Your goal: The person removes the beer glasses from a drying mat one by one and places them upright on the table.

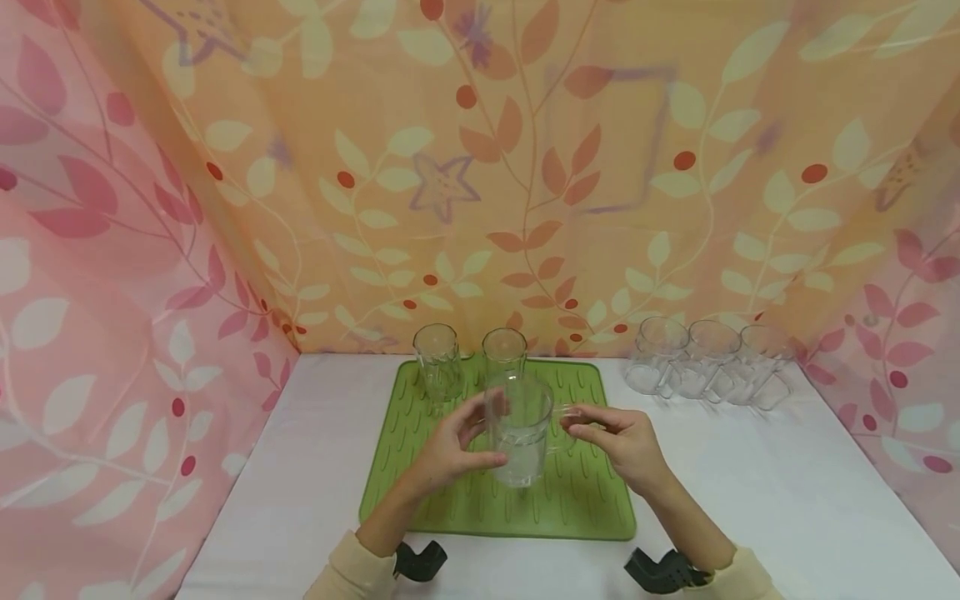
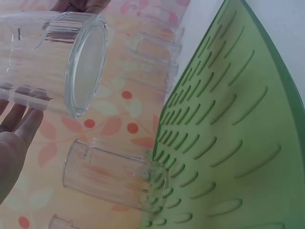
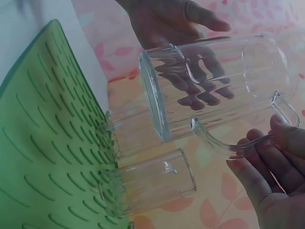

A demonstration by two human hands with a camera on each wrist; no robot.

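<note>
Above the green ribbed mat (image 1: 442, 510), a clear glass mug (image 1: 519, 446) is held upright between both hands. My left hand (image 1: 450, 446) grips its body from the left, fingers behind the glass and thumb at the front. The right hand (image 1: 626, 446) pinches the handle (image 3: 214, 143) between thumb and fingers. In the left wrist view the mug's thick base (image 2: 88, 67) faces the mat with a gap between. Two more clear mugs, a left one (image 1: 437, 367) and a right one (image 1: 504, 350), stand on the mat's far part.
Three clear glass mugs (image 1: 697, 362) stand in a row at the table's back right, handles toward the front. A patterned cloth (image 1: 525, 208) hangs behind the white table (image 1: 750, 492), with pink patterned cloth (image 1: 112, 333) along both sides.
</note>
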